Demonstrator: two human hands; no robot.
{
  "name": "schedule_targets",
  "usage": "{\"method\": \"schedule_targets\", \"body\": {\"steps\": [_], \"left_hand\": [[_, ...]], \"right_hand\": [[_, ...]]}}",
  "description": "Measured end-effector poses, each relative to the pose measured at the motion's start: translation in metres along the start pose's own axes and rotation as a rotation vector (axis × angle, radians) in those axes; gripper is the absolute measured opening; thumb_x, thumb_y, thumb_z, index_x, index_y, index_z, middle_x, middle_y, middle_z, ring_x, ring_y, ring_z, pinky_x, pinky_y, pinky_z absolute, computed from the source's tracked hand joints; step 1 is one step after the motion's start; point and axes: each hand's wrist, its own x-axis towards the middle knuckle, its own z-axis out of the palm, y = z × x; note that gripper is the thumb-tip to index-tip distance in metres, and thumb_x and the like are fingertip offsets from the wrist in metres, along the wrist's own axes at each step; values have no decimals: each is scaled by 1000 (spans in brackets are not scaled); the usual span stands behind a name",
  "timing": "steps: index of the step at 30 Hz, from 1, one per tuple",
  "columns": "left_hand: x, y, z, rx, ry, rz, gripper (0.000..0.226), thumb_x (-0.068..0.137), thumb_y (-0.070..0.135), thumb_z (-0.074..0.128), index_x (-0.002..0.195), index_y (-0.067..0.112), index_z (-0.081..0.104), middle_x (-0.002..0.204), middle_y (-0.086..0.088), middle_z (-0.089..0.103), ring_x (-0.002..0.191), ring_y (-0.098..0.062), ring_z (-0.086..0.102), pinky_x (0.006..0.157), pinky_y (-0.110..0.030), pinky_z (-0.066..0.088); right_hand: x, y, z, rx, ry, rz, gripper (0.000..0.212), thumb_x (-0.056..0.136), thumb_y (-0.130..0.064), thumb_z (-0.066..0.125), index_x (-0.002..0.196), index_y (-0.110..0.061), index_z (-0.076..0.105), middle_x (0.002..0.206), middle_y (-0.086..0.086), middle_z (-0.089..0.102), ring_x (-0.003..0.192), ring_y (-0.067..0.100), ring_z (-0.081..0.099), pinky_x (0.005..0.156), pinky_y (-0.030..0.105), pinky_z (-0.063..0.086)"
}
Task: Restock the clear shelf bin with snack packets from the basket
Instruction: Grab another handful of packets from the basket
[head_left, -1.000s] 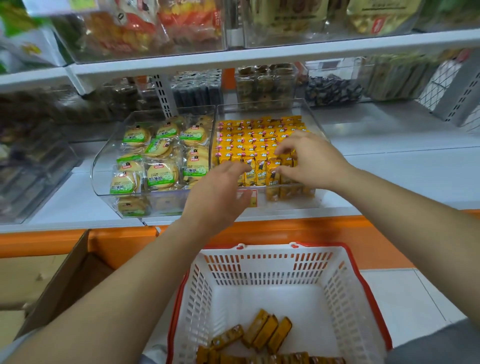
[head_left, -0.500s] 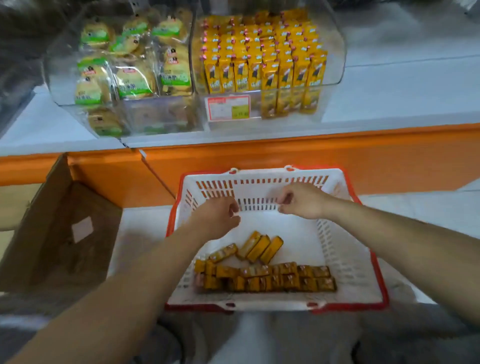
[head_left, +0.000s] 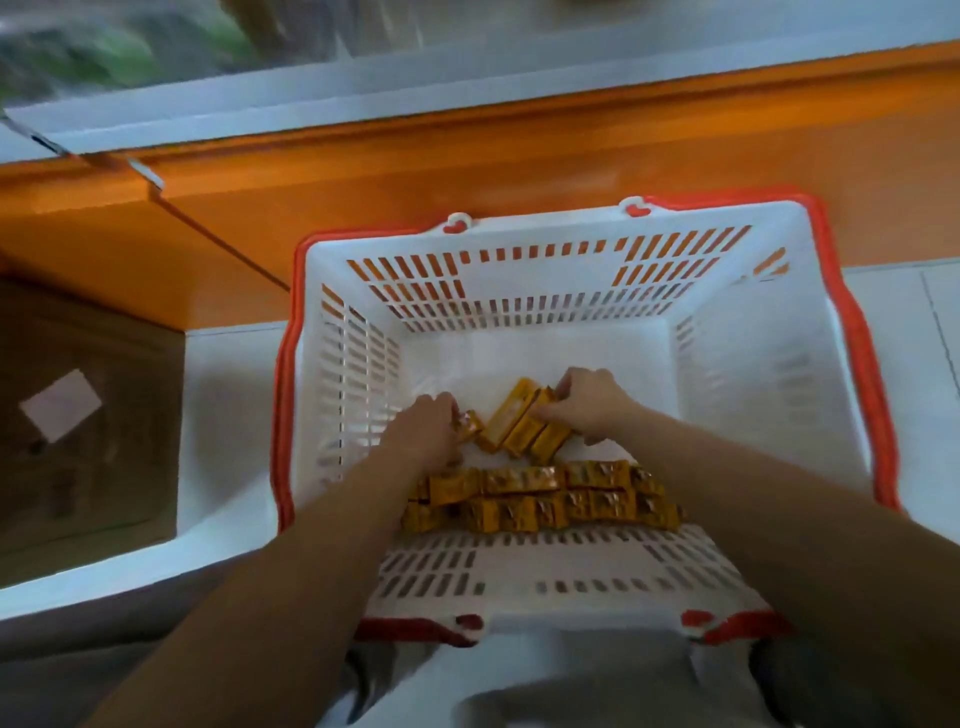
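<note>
Lowered into the basket (head_left: 545, 228), left hand (head_left: 423, 434) pinches one packet (head_left: 470, 423), right hand (head_left: 589, 405) grips neighbouring packets (head_left: 522, 434).

White slotted basket (head_left: 519, 234) with a red rim, standing upright and open-topped, both hands lowered inside to its floor. Between the hands, three loose packets (head_left: 519, 431), yellow-orange and oblong, lie side by side on a slant, their far ends under the curled fingers of the right hand (head_left: 587, 410); a lone packet (head_left: 470, 423) of the same kind lies tilted against the fingertips of the left hand (head_left: 426, 431). Nearer the wearer than both hands, stacked packets (head_left: 545, 499) lie flat in two close rows along the basket's near wall, partly hidden by the forearms.
</note>
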Motion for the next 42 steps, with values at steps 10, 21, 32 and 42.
{"method": "schedule_targets", "body": {"steps": [10, 21, 32, 42], "left_hand": [[23, 25, -9, -766, 98, -114, 47, 98, 25, 61, 141, 10, 52, 127, -12, 60, 109, -27, 59, 90, -42, 53], [22, 41, 10, -1109, 27, -44, 10, 92, 23, 74, 88, 27, 67, 94, 1, 72, 96, -24, 70, 86, -41, 59], [3, 53, -16, -1317, 28, -119, 35, 92, 23, 74, 124, 16, 60, 117, -9, 69, 103, -27, 69, 80, -45, 60], [-56, 69, -66, -1371, 106, -38, 36, 91, 23, 75, 124, 16, 61, 115, -12, 72, 103, -31, 70, 90, -54, 59]], "right_hand": [[1, -5, 7, 404, 229, 60, 73, 72, -34, 87, 131, -18, 47, 119, 9, 49, 95, 28, 59, 75, 39, 56], [2, -5, 20, 837, 122, 217, 29, 76, -24, 82, 99, -15, 66, 101, 9, 68, 95, 28, 68, 84, 47, 60], [-21, -25, -3, 1003, -89, 3, 39, 81, -15, 80, 115, -9, 63, 107, 11, 74, 98, 28, 72, 91, 51, 57], [-89, -50, -53, 1153, -49, -169, 39, 87, -16, 75, 124, -14, 64, 110, 13, 74, 100, 31, 72, 90, 51, 57]]}}
